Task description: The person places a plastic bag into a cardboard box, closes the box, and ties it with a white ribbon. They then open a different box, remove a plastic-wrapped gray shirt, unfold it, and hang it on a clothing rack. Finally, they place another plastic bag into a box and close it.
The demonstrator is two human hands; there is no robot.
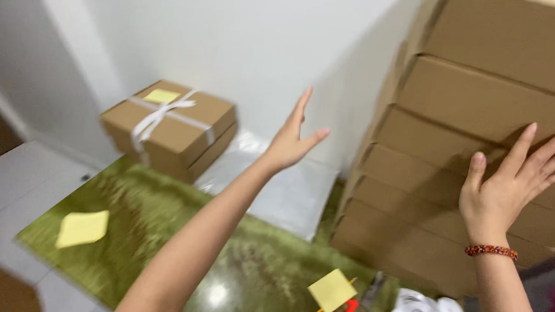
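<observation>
A stack of flat boxes (483,156) stands at three o'clock; a ribbon-tied box (173,130) sits at ten, a plastic sheet (288,195) between them on the rug (157,232).

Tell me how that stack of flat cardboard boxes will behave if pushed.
The stack of flat cardboard boxes is tall with uneven edges, so it will probably lean or slide layer by layer. The right hand lies flat on its side, high up, where a push tips it most. Folded cardboard is likely stiff, fairly light.
</observation>
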